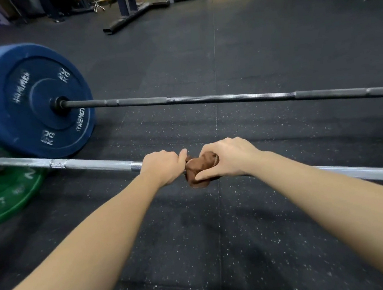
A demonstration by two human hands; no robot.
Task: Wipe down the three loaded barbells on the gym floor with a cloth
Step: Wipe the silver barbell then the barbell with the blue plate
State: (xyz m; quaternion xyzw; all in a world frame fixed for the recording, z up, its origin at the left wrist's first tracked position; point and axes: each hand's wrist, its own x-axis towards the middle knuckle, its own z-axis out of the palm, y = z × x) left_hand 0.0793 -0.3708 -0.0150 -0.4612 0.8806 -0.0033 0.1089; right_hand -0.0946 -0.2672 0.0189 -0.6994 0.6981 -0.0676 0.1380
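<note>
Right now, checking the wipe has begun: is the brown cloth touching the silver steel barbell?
Touching. The head view shows the brown cloth bunched around the silver steel barbell, pressed on by the right hand.

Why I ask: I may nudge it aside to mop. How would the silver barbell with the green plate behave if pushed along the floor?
Probably heavy: the silver barbell carries a large green plate. It likely rolls rather than slides, since the round plate rests on its edge on the rubber floor. The left hand gripping the shaft and the right hand holding the brown cloth may steady it.
</note>
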